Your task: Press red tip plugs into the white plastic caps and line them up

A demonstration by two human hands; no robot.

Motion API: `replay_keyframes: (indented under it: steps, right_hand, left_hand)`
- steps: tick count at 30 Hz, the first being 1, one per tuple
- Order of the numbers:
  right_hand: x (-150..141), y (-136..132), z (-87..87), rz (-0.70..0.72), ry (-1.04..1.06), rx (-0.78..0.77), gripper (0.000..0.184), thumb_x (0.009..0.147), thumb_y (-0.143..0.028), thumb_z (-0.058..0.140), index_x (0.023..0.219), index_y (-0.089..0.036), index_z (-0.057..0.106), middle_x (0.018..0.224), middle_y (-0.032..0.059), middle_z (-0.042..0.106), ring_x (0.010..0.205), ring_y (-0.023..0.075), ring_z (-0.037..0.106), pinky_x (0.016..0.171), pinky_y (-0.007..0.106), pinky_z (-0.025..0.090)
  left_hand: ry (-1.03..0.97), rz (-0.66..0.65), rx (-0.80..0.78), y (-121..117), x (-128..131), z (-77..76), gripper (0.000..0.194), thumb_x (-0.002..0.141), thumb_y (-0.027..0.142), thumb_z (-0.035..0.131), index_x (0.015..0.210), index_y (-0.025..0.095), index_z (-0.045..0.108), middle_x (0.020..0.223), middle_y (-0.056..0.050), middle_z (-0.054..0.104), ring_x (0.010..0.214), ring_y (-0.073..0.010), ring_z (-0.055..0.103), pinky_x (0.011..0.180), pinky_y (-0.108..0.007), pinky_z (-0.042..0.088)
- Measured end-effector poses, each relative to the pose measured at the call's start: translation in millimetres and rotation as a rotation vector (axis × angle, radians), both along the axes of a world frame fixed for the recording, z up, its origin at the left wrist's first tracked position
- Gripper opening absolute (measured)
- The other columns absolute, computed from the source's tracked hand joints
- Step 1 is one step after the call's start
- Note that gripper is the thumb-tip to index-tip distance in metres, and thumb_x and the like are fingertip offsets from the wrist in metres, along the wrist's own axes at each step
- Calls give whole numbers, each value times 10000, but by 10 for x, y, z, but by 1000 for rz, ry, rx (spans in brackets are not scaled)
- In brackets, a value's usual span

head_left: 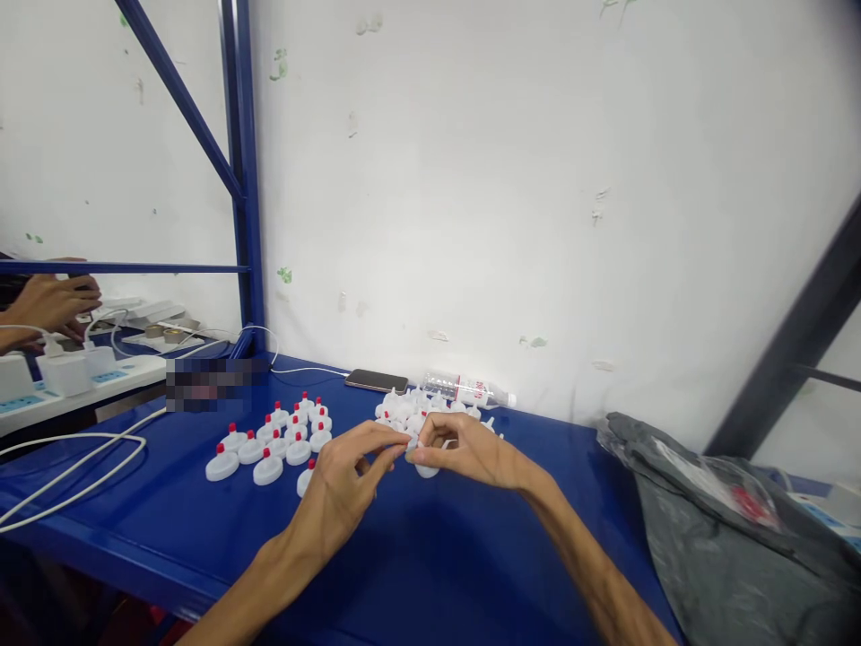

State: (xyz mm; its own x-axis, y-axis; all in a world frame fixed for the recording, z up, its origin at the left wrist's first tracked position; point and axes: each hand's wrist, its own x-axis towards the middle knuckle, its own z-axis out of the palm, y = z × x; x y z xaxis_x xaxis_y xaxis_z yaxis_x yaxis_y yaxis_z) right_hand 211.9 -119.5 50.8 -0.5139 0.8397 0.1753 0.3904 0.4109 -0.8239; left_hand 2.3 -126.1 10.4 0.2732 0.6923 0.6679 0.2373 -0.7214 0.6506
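Note:
In the head view, my left hand (pixel 350 462) and my right hand (pixel 464 449) meet over the blue table. A white nozzle cap (pixel 426 471) shows below my right fingers, which pinch it. My left thumb and index finger press together right beside it, and whatever they hold is mostly hidden. Left of my hands stand several white nozzle caps with red tips (pixel 267 468), spread in loose rows. Behind my hands lies a pile of white nozzle caps (pixel 402 405), mostly without red tips.
Against the wall lie a phone (pixel 375 381) on a white cable and a clear plastic bottle (pixel 471 391). A grey plastic bag (pixel 713 511) covers the right side. Left are a blue post (pixel 246 179), a power strip (pixel 127 372) and another person's hands (pixel 57 301).

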Motion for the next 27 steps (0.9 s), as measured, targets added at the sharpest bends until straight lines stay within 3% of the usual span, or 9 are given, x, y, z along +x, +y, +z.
replay_keyframes:
  steps: [9,15,19,24,27]
  right_hand:
    - [-68,-10,-63,10,12,-5,272,694,-396,813,747,-171,670,632,-43,607,577,92,483,508,211,319]
    - [-59,-7,-41,27,75,-69,284,697,-403,808,767,-169,664,700,-22,654,651,113,566,575,210,402]
    - [-54,-16,-9,36,100,-106,303,675,-402,824,768,-169,654,679,-24,654,629,106,558,555,205,385]
    - [-59,9,-39,63,118,-159,358,679,-473,803,795,-174,643,720,-2,677,627,116,562,536,217,384]
    - [-56,44,-83,53,140,-184,433,668,-508,801,890,-195,601,783,11,699,683,142,610,570,229,437]
  left_hand:
    - [70,-99,-54,-35,9,19,173,924,284,577,944,249,745,871,-31,704,639,-126,614,417,-159,425]
    - [-6,-98,-89,-29,11,60,180,912,276,583,974,254,751,877,-41,678,663,-133,622,432,-159,450]
    - [4,-136,-135,-34,7,49,184,915,291,580,976,248,749,869,-46,655,656,-137,618,418,-166,448]
    - [32,-175,-144,-30,-5,18,211,935,319,558,1036,270,737,967,-56,641,631,-122,611,412,-176,458]
    - [72,-119,-125,-11,-12,13,216,938,327,549,1015,288,746,1101,-63,648,637,-123,638,404,-182,461]
